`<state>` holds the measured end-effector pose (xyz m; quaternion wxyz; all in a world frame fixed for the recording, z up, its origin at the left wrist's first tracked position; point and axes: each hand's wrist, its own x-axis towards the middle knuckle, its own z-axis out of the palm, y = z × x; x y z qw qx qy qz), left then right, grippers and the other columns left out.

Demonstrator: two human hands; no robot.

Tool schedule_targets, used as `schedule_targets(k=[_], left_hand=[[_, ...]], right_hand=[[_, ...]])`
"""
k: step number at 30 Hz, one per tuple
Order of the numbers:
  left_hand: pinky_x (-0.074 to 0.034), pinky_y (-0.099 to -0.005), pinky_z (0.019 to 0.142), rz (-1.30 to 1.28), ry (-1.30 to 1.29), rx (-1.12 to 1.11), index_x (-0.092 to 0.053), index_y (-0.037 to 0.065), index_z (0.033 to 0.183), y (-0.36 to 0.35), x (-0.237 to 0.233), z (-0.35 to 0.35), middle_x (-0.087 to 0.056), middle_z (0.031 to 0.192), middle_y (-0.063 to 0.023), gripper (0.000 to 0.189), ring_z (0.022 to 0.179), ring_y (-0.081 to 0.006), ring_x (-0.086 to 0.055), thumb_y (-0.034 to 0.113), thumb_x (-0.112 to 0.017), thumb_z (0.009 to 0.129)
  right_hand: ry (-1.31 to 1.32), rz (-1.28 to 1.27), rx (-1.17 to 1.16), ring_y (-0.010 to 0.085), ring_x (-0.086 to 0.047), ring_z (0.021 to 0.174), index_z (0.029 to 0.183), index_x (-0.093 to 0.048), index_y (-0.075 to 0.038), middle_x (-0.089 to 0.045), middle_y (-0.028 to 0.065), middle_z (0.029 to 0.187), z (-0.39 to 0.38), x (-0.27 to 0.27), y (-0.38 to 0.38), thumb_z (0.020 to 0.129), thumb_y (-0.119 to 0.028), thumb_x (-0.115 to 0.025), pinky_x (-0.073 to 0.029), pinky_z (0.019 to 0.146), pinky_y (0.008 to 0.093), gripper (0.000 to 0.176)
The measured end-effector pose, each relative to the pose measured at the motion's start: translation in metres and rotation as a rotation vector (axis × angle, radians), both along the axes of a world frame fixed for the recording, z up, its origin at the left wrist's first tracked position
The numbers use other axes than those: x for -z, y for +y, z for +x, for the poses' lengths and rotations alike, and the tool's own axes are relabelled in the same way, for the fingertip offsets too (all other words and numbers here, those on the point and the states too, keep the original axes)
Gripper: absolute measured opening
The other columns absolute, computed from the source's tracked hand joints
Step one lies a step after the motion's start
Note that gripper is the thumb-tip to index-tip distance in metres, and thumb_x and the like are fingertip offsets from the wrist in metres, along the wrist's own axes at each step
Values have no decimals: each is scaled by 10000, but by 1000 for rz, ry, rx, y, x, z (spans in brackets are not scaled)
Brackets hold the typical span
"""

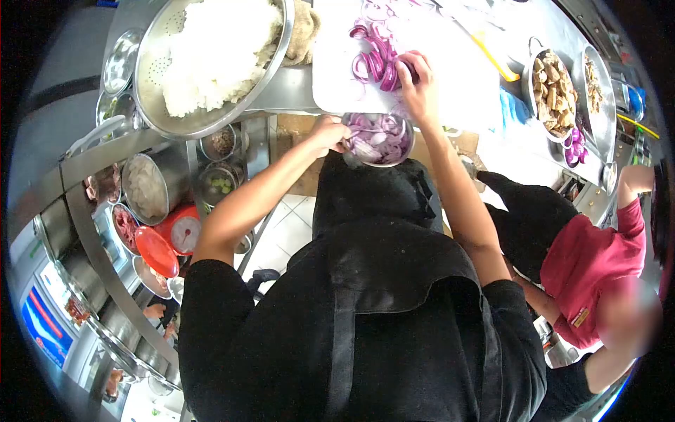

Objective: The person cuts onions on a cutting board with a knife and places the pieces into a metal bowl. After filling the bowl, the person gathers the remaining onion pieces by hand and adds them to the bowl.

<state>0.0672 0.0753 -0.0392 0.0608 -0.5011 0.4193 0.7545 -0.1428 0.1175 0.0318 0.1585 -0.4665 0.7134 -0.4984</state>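
Note:
My left hand grips the rim of a metal bowl at the board's front edge. Sliced red onion fills much of the bowl. My right hand is on the white cutting board, its fingers curled around some sliced red onion at the end of a purple pile. More onion slices trail toward the back of the board. A knife with a yellow handle lies to the right of my right hand.
A large colander of white food stands at the left, beside a cloth. At the right are a pan of brown pieces and a blue cloth or bag. A person in a red shirt stands close by. Shelves with pots are at left.

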Motion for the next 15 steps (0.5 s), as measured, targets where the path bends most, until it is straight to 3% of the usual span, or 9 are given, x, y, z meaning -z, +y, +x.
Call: schedule_targets(k=[4, 7, 8, 10, 11, 13, 15], left_hand=[[-535, -348, 520, 0, -12, 55, -608, -1, 742, 1, -9, -7, -628, 695, -91, 59, 572, -197, -615, 29, -577, 702], [-530, -343, 523, 17, -4, 58, -606, -1, 750, -1, -9, -4, -625, 698, -89, 57, 586, -193, -616, 36, -580, 715], [-529, -339, 526, 24, 10, 66, -605, -1, 746, -4, -8, -2, -623, 700, -86, 50, 590, -188, -614, 33, -579, 720], [-525, -329, 537, 21, 7, 102, -606, 7, 748, -7, 1, 4, -619, 717, -67, 46, 607, -174, -609, 18, -565, 730], [-525, -329, 537, 28, 7, 94, -606, 7, 748, -6, 7, 7, -619, 717, -67, 46, 607, -174, -609, 18, -565, 730], [-523, -324, 543, -10, -10, 84, -616, 18, 757, -7, 2, 11, -628, 738, -57, 71, 638, -169, -616, 0, -553, 731], [-529, -321, 555, -11, 5, 99, -632, 19, 785, -9, -3, 15, -640, 768, -54, 110, 671, -164, -627, -10, -539, 734]], right_hand=[[-60, 31, 132, 301, -575, 978, 969, -618, -8, -585, 156, 1024, 35, -4, 39, 848, -104, -589, -447, 865, 370, 157], [111, 70, -80, 293, -577, 1004, 1005, -636, -29, -589, 155, 1099, 54, -21, 75, 827, -93, -595, -447, 890, 370, 194], [115, 75, -84, 293, -577, 1004, 1005, -636, -29, -589, 155, 1099, 55, -26, 82, 827, -93, -595, -447, 890, 370, 194], [21, 114, -314, 291, -573, 1030, 1048, -649, -51, -588, 150, 1139, 46, -36, 92, 806, -155, -626, -437, 925, 370, 265], [-6, 181, -392, 327, -517, 1136, 1128, -632, -74, -542, 183, 1213, 30, -35, 89, 776, -242, -663, -401, 984, 403, 391], [230, 142, -324, 364, -439, 1222, 1192, -600, -92, -470, 225, 1288, 6, -35, 57, 758, -309, -684, -362, 1024, 443, 493], [215, 14, -271, 400, -389, 1256, 1210, -584, -103, -423, 256, 1311, -9, -29, 3, 760, -327, -689, -338, 1035, 474, 513]])
